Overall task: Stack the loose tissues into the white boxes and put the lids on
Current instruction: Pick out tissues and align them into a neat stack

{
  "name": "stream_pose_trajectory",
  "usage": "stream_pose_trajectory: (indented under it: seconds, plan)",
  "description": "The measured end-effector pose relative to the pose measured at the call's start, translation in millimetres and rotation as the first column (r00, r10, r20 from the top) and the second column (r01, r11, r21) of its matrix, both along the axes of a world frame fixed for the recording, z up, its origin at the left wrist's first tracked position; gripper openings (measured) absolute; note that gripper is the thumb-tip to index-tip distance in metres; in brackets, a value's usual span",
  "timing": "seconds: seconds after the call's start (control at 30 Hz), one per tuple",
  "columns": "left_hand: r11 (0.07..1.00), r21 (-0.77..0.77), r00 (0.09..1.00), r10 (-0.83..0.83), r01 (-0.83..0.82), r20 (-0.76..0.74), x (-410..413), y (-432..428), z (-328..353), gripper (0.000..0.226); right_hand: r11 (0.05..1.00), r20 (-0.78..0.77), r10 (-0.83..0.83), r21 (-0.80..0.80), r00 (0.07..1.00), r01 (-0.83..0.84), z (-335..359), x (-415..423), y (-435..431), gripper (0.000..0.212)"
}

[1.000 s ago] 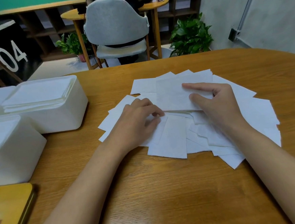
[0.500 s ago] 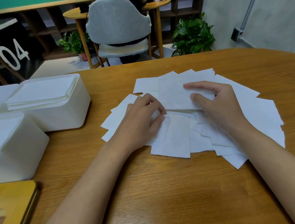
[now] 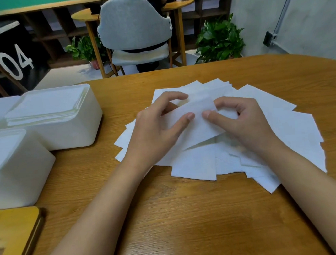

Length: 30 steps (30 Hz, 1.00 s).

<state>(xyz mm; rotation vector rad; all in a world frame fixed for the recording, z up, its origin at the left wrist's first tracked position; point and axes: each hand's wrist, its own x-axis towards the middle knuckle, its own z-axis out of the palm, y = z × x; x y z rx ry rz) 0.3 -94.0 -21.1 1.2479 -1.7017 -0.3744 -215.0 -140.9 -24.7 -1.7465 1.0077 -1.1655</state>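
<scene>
A: Head view: what's the grip?
B: Left hand (image 3: 153,128) and right hand (image 3: 241,121) both pinch one tissue (image 3: 194,113), thumbs nearly touching, just above the pile (image 3: 194,165).
A: Advice?
B: I'd lift it flat with the corners square. The box (image 3: 66,123) sits left of the grip.

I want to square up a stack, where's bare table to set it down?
Bare table lies nearer you than the loose tissues, also right of and behind them. Left side is crowded: white boxes, a wooden lid. The left hand and right hand pinch one tissue mid-pile.
</scene>
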Motion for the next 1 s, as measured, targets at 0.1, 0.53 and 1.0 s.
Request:
stream_pose_trajectory:
  seconds: [0.1,0.53,1.0]
  plan:
    - [0.997,0.071,0.996,-0.004,0.011,-0.093,9,0,6,0.034,0.996,0.090,0.018,0.090,0.996,-0.026,5,-3,0,0.008]
    - [0.990,0.135,0.988,-0.015,0.036,-0.154,7,-1,6,0.038,0.983,-0.101,0.178,-0.026,0.979,-0.181,1,3,5,0.072]
    - [0.985,0.052,0.985,0.159,-0.162,0.061,4,-7,-12,0.047,1.000,-0.070,-0.020,-0.001,0.997,0.020,-3,-6,-4,0.029]
